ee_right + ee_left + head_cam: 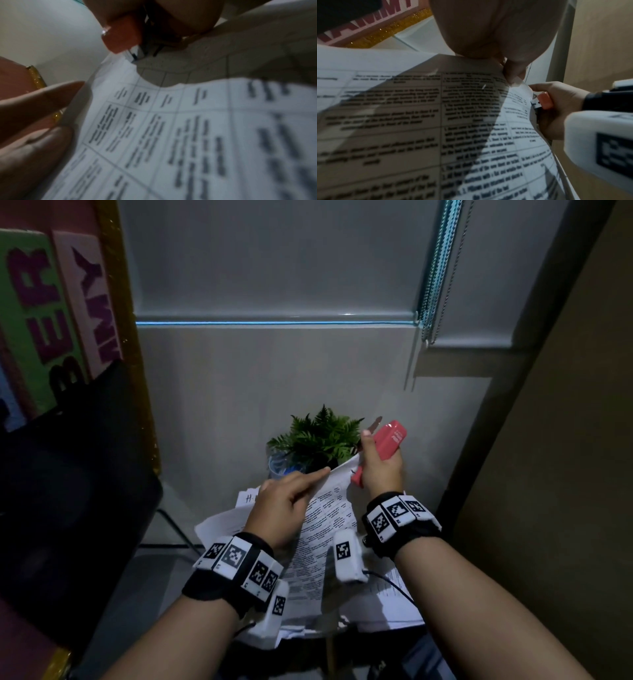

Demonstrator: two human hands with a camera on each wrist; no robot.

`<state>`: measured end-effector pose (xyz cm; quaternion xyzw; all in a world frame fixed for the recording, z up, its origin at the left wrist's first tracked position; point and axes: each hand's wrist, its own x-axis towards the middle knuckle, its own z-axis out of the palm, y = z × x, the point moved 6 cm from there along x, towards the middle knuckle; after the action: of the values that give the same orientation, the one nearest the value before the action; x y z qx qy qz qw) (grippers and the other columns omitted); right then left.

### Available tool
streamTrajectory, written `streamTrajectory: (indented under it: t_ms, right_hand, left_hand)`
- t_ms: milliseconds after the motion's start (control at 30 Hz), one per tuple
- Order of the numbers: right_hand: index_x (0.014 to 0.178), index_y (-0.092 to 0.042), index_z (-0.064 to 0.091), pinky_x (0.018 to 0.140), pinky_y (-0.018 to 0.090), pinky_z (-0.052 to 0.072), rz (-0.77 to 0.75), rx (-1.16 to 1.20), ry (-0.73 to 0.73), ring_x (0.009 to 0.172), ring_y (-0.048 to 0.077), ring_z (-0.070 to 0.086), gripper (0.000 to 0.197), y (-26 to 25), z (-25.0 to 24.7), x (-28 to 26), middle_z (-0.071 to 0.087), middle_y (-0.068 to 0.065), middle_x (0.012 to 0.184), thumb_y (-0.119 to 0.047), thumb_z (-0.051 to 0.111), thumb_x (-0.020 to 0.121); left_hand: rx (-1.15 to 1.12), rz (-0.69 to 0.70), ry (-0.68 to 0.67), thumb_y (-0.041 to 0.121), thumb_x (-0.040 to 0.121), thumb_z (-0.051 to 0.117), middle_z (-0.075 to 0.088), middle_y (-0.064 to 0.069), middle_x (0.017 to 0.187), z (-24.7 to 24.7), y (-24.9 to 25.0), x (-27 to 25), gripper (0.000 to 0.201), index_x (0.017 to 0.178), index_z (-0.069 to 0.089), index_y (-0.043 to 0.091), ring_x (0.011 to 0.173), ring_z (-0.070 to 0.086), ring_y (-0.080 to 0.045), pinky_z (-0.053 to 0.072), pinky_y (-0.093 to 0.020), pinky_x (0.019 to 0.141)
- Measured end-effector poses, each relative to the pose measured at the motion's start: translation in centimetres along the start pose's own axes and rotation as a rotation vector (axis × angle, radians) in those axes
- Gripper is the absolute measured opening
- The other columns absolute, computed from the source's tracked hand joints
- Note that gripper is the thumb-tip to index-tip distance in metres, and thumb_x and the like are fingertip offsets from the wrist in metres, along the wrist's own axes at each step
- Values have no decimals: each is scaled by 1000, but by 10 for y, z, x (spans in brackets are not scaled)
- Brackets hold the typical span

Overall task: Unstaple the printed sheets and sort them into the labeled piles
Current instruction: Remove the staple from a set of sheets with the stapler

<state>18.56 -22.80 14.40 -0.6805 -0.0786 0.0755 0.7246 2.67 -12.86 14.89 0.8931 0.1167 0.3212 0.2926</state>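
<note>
My left hand point(291, 501) holds a stapled set of printed sheets point(327, 518) lifted off the table, index finger stretched along the top edge. In the left wrist view its fingers point(513, 73) pinch the sheets' point(436, 121) upper corner. My right hand point(376, 470) grips a pink-red stapler point(390, 440) upright, with its lower end at that same corner. The stapler point(545, 100) touches the paper edge, and in the right wrist view its end point(121, 36) sits on the corner of the sheets point(188, 135). A small bright sliver point(484, 86), perhaps a staple, lies near the corner.
More loose sheets point(387, 604) lie spread on the small table under my hands, one with handwriting point(250, 496) at the back left. A green potted fern point(318, 436) and a bluish container point(279, 465) stand behind. A black chair point(68, 474) is at the left.
</note>
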Motion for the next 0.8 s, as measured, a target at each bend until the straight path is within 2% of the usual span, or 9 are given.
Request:
streamTrajectory:
  t_ms: [133, 200, 300, 433, 500, 567, 633, 700, 800]
  right_hand:
    - [98, -20, 62, 89, 43, 52, -6, 37, 36, 86, 23, 64, 37, 0, 0, 5, 67, 3, 91, -51, 65, 78]
    - [100, -17, 63, 87, 39, 52, -7, 38, 39, 85, 21, 64, 35, 1, -1, 8, 68, 3, 91, -47, 64, 82]
    - [105, -16, 62, 88, 40, 52, -27, 23, 32, 88, 22, 65, 39, 1, 0, 11, 68, 4, 96, -48, 63, 83]
    - [116, -17, 53, 90, 35, 49, -50, -36, -32, 94, 21, 63, 50, 1, 4, 17, 65, 4, 105, -51, 63, 81]
    - [112, -15, 53, 82, 27, 51, -62, -26, -21, 88, 15, 66, 46, -1, -2, 19, 66, 2, 96, -48, 64, 82]
    - [103, -12, 55, 62, 15, 52, -69, 37, 3, 64, 0, 65, 33, -3, -12, 22, 64, -1, 79, -39, 63, 86]
    - [98, -14, 56, 56, 18, 52, -57, 80, 26, 52, -1, 61, 26, -1, -22, 23, 62, -4, 71, -38, 60, 89]
    - [97, -16, 56, 53, 19, 50, -31, 124, 29, 53, 4, 61, 23, 6, -32, 23, 61, -5, 71, -38, 57, 91]
    - [112, -11, 59, 62, 25, 49, 63, 153, -102, 80, 20, 65, 38, 30, -37, 20, 67, 5, 92, -43, 54, 91]
  left_hand:
    - [-14, 1, -6, 18, 91, 48, 65, 8, 93, 7, 1, 0, 45, 130, 52, 41, 87, 60, -13, 48, -46, 85]
    - [-17, -13, -17, 21, 93, 49, 67, 8, 100, 8, 3, 0, 43, 132, 51, 40, 92, 61, -15, 47, -44, 89]
    - [-5, -114, -80, 22, 96, 51, 64, 4, 120, 10, 0, 3, 41, 136, 48, 32, 104, 59, -15, 44, -28, 90]
    - [67, -252, -141, 23, 98, 45, 65, 1, 110, 12, -16, 9, 22, 117, 56, 24, 99, 60, -19, 46, -30, 80]
    - [99, -311, -104, 24, 99, 42, 65, -1, 102, 4, -26, 11, 17, 111, 54, 22, 91, 60, -22, 45, -32, 74]
    - [113, -354, -48, 24, 100, 38, 62, -1, 96, -6, -36, 13, 15, 107, 51, 21, 84, 57, -23, 42, -32, 68]
    - [110, -380, 22, 25, 100, 37, 59, 3, 87, -17, -43, 14, 10, 99, 46, 24, 79, 57, -22, 39, -30, 63]
    - [81, -414, 109, 24, 100, 37, 56, 5, 84, -26, -49, 15, 7, 96, 42, 25, 77, 56, -21, 37, -29, 62]
    - [-32, -433, 243, 19, 100, 39, 56, 2, 91, -34, -54, 18, 6, 103, 43, 18, 80, 54, -19, 37, -27, 67]
